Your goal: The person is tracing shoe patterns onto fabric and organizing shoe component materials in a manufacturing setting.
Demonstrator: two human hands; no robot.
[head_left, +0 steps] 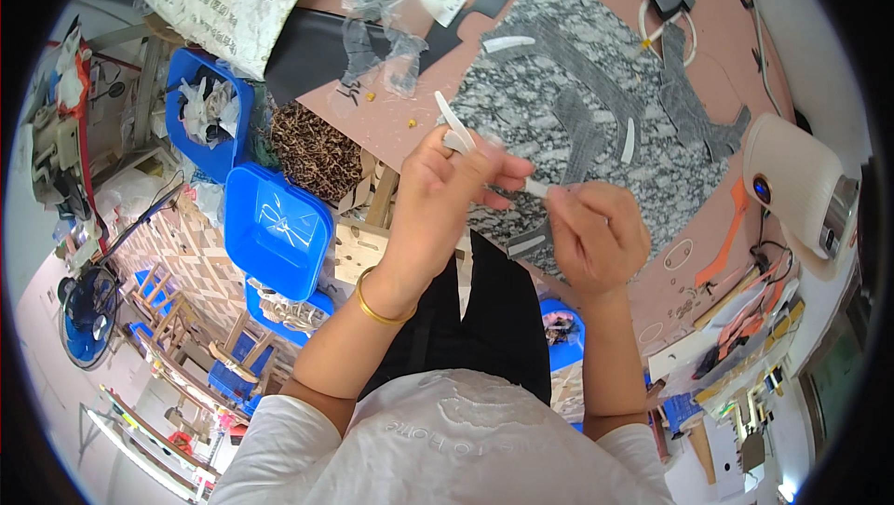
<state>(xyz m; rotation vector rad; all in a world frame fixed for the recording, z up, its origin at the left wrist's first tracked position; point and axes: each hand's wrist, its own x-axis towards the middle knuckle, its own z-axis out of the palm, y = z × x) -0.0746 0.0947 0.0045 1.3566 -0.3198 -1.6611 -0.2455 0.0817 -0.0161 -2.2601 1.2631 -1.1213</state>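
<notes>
Over the table my left hand [442,184] is closed, with a white curved strip [451,116] sticking up from it and another white bit beside that. Its fingertips are slightly smeared by motion. My right hand [601,235] pinches the end of a small white strip [535,188], which spans the gap to my left fingers. Beneath both hands lies a black-and-white speckled sheet [521,123]. Grey cut pieces [601,77] rest on it. More white strips lie on the grey pieces: one at the far left [508,42], one at the right [629,140] and one near the front edge [526,244].
Blue bins [277,235] stand left of the table, near a heap of brown scraps [312,151]. Black sheet material [321,49] and clear film scraps [400,58] lie at the far left. A cream-coloured machine [792,184] and an orange strip [724,235] are at right.
</notes>
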